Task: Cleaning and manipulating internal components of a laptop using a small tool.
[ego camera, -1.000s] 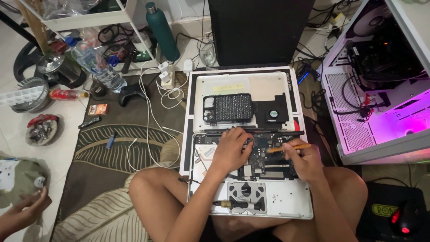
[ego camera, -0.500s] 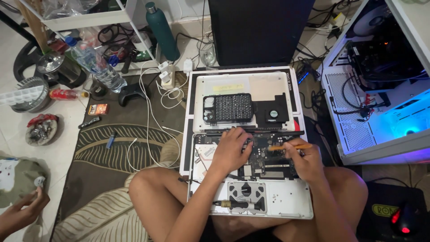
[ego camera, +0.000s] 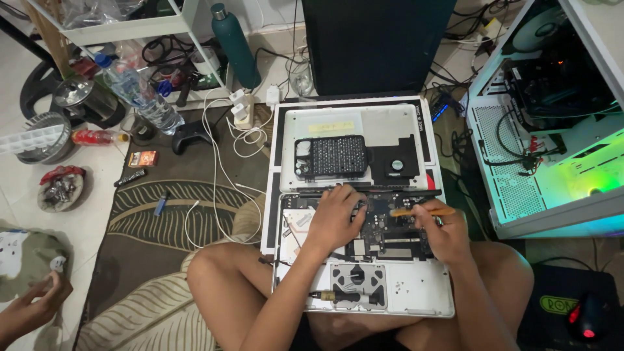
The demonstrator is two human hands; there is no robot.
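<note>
A person sits cross-legged on the floor with an opened laptop (ego camera: 364,286) resting across the lap, its bottom cover off and the trackpad underside nearest the body. The left hand (ego camera: 335,218) lies flat, fingers spread, pressing on the exposed circuit board (ego camera: 390,231) and grasping nothing. Just beside it, the right hand (ego camera: 442,231) pinches a slim orange-handled tool (ego camera: 422,212), its tip reaching leftward over the board. The board looks thin, rigid and fragile, best steadied by its edges or the metal case, while the tool appears light and easily held like a pen. Beyond both hands lies the removed panel (ego camera: 354,146) carrying a black perforated block and a small fan. Far left of the left hand, another person's hand (ego camera: 29,309) holds something small.
</note>
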